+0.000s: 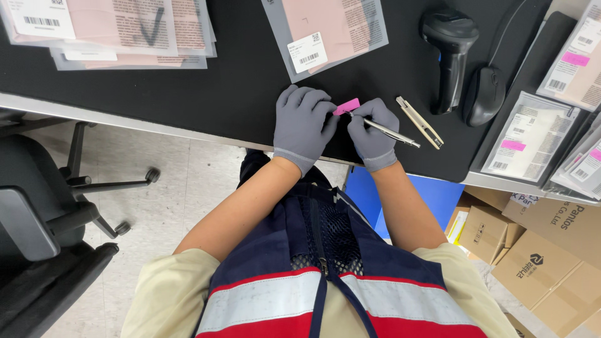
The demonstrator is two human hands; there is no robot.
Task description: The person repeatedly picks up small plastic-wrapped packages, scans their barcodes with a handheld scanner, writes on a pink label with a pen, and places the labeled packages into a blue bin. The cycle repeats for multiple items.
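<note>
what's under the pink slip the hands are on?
The pink slip lies on the black mat, pinned by the left hand; the right hand holds a pen to it. Fingers cover its lower edge, so anything beneath stays hidden.

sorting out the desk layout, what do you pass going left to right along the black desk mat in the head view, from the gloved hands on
left hand → pink tag → right hand → box cutter → barcode scanner → mouse

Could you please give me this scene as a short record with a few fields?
Setting: black desk mat, seen from above
Left hand: grey glove, pinching a small pink tag
Right hand: grey glove, holding a silver pen, tip at the tag
Beside the hands: utility knife
Further back: barcode scanner, black mouse, clear sleeves with pink papers
</note>
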